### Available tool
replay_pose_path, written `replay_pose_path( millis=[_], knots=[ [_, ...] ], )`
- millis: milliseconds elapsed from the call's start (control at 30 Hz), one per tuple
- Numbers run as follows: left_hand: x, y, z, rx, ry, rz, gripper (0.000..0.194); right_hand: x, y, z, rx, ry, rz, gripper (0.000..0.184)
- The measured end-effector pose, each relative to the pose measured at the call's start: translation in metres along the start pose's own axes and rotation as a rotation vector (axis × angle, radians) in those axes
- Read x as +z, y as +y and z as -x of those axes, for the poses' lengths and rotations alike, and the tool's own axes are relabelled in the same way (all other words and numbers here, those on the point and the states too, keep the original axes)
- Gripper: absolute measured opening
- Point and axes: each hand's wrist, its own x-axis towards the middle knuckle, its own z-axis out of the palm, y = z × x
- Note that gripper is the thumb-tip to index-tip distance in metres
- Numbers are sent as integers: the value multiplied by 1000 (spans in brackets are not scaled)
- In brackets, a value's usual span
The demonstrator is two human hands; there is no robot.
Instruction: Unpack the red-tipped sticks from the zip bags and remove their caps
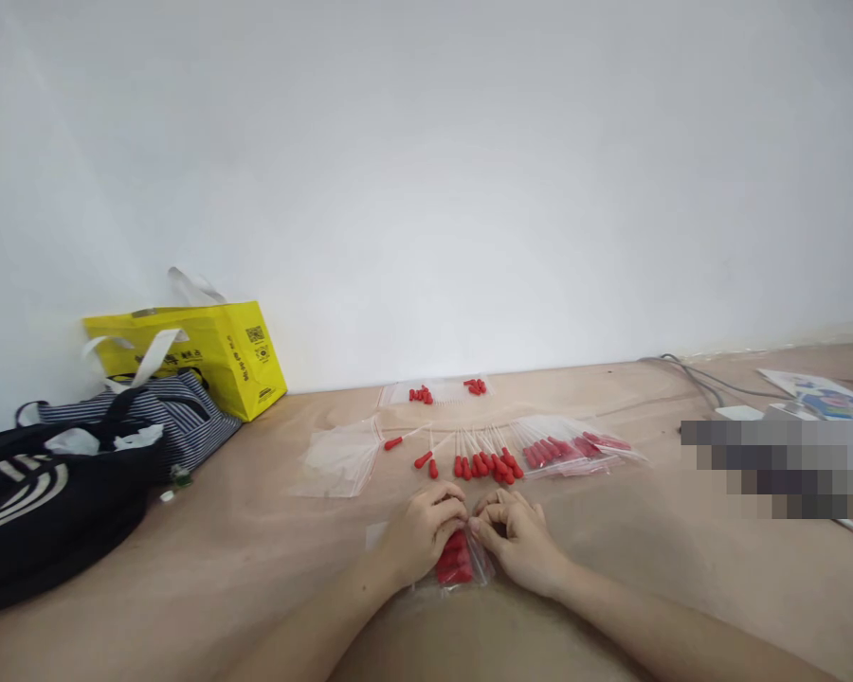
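Observation:
My left hand [424, 532] and my right hand [517, 538] lie close together on the wooden table [256, 530], fingers curled and pinching the top edge of a small clear zip bag [459, 561] filled with red-capped pieces. Just beyond my fingers lies a row of loose red-capped droppers [480, 461] with thin clear stems. An empty clear bag [337, 458] lies to their left. A filled clear bag [574, 447] lies to their right.
More clear bags with a few red caps [437, 390] lie by the wall. A yellow shopping bag [206, 352], a striped bag [162, 409] and a black bag [39, 497] stand at the left. Cables [703, 379], papers [828, 393] and a blurred patch sit right.

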Motion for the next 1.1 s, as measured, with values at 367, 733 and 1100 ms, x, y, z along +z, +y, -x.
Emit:
replay_pose_path(
  millis=[367, 733, 1100],
  knots=[
    [1, 1, 4, 19, 22, -24, 25, -3, 3, -1, -79, 1, -1, 22],
    [1, 0, 7, 7, 29, 14, 26, -19, 14, -7, -812, 142, 308, 16],
    [-7, -3, 0, 387, -36, -425, 24, -10, 20, -11, -993, 225, 405, 31]
  ],
)
